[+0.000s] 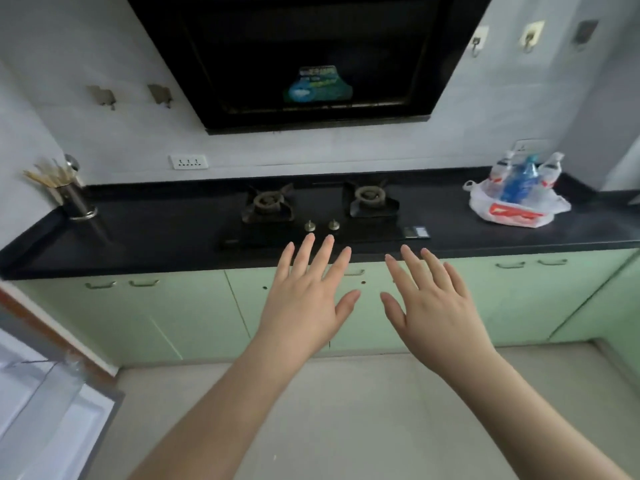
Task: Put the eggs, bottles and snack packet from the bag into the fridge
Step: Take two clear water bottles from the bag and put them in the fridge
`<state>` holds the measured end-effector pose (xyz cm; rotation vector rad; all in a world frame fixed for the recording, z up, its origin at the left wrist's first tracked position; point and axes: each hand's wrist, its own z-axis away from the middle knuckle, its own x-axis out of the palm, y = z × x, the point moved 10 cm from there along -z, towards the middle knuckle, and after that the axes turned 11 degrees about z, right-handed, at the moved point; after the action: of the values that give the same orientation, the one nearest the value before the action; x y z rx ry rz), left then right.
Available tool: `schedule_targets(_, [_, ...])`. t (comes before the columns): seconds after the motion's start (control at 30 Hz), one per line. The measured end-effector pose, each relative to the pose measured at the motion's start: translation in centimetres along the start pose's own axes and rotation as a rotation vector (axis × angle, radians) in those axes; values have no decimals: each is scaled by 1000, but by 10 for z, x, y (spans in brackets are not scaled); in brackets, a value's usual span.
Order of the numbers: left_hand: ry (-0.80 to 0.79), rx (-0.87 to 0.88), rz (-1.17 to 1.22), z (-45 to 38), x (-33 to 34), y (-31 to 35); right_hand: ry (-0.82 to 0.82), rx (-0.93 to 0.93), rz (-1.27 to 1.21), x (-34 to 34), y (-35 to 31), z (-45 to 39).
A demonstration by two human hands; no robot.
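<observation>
Standing at the far left edge of the view, the fridge (pixel 45 403) shows only part of its white open door, low and close to the person. Further along, a metal utensil holder (pixel 78 202) sits on the black desk (pixel 156 233), then a two-burner gas hob (pixel 322 213) under a dark range hood (pixel 311 60).

Both hands are held out in front of the green cabinets, palms down, short of the desk. The left hand (pixel 304 299) is spread flat with fingers apart and holds nothing. The right hand (pixel 436 303) is likewise splayed and empty. Neither touches anything.

At the far right of the desk, well apart from both hands, rests the plastic bag (pixel 516 206). Bottles (pixel 521 178) stand upright inside it, their necks clear of the bag mouth. Eggs and snack packet cannot be made out from here.

Recommended procedure, as a judgement: nothing appears to have been moved yet, so the step in hand is the reach to the bag.
1. Turn right and close on the bag before reaching.
2. Steady the bag with one hand; thin plastic will likely slide or collapse.
3. Lift one bottle by its body, not its cap.
4. Handle eggs separately and last.
</observation>
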<state>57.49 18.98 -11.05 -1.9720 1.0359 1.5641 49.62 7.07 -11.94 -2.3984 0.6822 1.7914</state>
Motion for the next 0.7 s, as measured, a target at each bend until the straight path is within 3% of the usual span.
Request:
schedule_targets(0.37, [-70, 265, 15, -62, 38, 210, -85, 325, 27, 17, 203, 73])
schedule_targets(0.7, [-140, 370, 28, -90, 69, 313, -140, 454, 14, 34, 302, 116])
